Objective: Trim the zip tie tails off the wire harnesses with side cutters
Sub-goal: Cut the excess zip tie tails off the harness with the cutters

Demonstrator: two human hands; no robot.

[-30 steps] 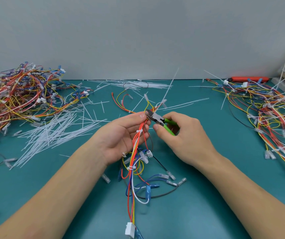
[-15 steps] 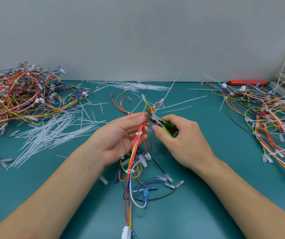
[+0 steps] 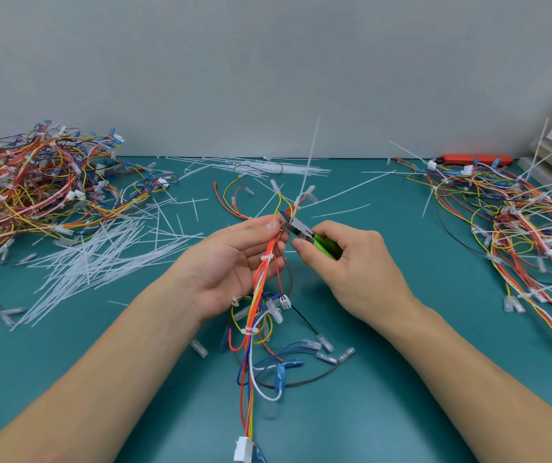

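Cutter nose stays at the tie, tail uncut.
Left hand [image 3: 231, 262] grips harness [image 3: 261, 275]; right hand [image 3: 351, 259] fingers wrap side cutters [image 3: 298, 227]; long tail [image 3: 311, 155] now points straighter up.

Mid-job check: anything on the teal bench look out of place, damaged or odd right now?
Nothing damaged. Loose white cut zip tie tails litter the teal bench top left of the left hand, as trimming would leave. The right hand holds green-handled side cutters at the multicoloured wire harness, whose long white tail is still uncut.
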